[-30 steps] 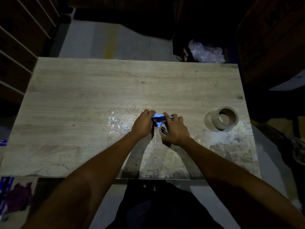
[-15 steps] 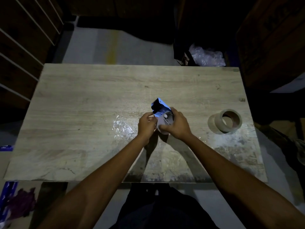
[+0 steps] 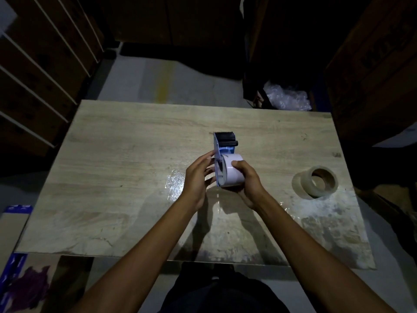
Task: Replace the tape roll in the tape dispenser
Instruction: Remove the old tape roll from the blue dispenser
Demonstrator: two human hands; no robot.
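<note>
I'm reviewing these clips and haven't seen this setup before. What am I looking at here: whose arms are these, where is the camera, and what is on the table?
There is no machine: a person wears a camera on the head, looking down at their own bare arms. Both hands hold a blue tape dispenser above a wooden table. The right hand wraps its fingers around the tape roll on the dispenser; the left hand steadies the dispenser's flat side. A second tape roll lies to the right, and crumpled clear film lies near the left wrist.

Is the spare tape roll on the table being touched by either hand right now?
No, the spare tape roll lies alone on the table, while the left hand and right hand hold the tape dispenser.
</note>
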